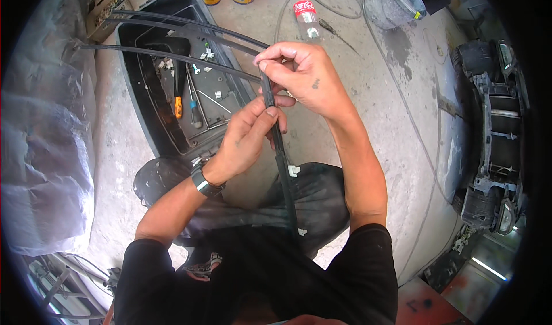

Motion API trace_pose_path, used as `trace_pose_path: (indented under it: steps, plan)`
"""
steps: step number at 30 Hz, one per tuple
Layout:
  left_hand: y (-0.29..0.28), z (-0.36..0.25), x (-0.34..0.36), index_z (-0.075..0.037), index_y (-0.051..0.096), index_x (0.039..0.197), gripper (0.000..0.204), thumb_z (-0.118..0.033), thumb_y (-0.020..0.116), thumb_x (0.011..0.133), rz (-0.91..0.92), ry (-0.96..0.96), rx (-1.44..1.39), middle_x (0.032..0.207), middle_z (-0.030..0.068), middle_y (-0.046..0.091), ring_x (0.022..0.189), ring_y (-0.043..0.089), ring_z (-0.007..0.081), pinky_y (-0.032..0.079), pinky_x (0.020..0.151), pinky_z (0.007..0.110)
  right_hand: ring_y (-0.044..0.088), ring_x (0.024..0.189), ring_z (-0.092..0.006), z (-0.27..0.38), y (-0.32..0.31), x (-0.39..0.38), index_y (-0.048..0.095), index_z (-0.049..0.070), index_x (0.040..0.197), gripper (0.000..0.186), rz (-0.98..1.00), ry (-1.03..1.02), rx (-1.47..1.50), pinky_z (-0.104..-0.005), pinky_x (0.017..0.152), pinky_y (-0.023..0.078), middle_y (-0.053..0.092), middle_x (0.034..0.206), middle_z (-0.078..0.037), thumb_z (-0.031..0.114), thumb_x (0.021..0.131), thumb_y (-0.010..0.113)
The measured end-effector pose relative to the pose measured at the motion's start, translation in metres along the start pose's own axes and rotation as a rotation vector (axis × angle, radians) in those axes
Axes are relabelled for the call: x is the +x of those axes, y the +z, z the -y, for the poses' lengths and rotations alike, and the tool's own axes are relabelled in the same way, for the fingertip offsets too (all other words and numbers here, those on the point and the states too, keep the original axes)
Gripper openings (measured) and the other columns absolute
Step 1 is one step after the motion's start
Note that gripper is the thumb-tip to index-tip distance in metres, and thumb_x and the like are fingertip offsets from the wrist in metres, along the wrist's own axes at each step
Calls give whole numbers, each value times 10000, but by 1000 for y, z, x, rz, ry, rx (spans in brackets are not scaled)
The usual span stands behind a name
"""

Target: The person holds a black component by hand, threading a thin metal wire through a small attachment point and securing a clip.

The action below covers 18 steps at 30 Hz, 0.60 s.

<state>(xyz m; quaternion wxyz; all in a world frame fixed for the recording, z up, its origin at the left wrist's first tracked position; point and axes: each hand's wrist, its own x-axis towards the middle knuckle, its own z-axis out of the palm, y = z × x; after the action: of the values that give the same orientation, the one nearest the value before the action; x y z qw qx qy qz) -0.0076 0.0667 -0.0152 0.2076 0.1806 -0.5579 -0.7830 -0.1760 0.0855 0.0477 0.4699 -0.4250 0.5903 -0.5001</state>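
- Far left: crumpled, translucent plastic sheeting [46,152] hangs over something.
- Next, on the pale, stained concrete floor [411,152]: a long black plastic tray [137,98], holding an orange-and-black-handled tool [178,107], a blue-handled screwdriver [194,111], metal rods and small white bits.
- Three slim black strips [172,55] stretch over the tray toward the hands; whether they join the piece being held, I cannot tell.
- Left of centre: the person's left hand [247,127], a dark-banded watch [203,178] on its wrist. Its thumb and fingers are closed around a long, narrow black strip with white clips [286,190].
- That strip slants from between both hands down across the person's lap.
- Just above and to the right: the right hand [305,75], thumb and forefinger pinched together at the strip's upper part.
- Beyond it: a clear plastic bottle with a red label [307,19].
- Upper right: a grubby grey bucket [394,6].
- Far right: a large dark vehicle-like frame [503,135].
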Motion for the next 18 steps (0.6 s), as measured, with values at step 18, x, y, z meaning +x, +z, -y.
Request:
trace_pose_path:
  steps: [18]
  plan:
    - [-27,-18,7,20,612,1106,322,-261,467,1047,28,-187,-204,945,148,694,800,722,240,587,611,263,575,643,-54,-11,3,-11,703,-40,961,140,47,-105,-166,-230,566,467,647,741,-11,77,906,649]
